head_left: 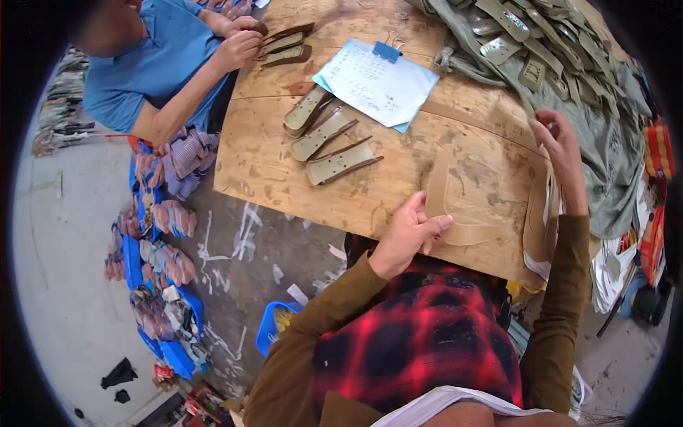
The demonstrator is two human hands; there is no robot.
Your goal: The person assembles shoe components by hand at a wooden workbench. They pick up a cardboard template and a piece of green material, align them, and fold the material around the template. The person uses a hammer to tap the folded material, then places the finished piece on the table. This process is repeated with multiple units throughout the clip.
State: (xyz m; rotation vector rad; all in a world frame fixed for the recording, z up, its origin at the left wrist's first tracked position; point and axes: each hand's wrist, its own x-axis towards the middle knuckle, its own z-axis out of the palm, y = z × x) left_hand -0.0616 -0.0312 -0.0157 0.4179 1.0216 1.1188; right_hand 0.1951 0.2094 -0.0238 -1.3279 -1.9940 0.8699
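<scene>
My left hand [413,233] is closed on a tan, curved, flat strip [440,186], its thumb lying on top near the bend. One arm of the strip points away from me; the other runs right along the table's near edge. Farther out on the right, my right hand [560,142] has its thumb and fingers drawn together beside the edge of a grey-green cloth [594,167]. Whatever is between those fingertips is too small to make out. Below that hand, tan and white flat pieces [538,228] lie at the table's right edge.
Several olive curved pieces with small holes [345,161] lie mid-table near a written sheet [380,84] with a blue clip [387,51]. More are heaped on the cloth [537,46]. A co-worker in a blue shirt [153,64] handles pieces at far left. Blue baskets [131,260] stand left.
</scene>
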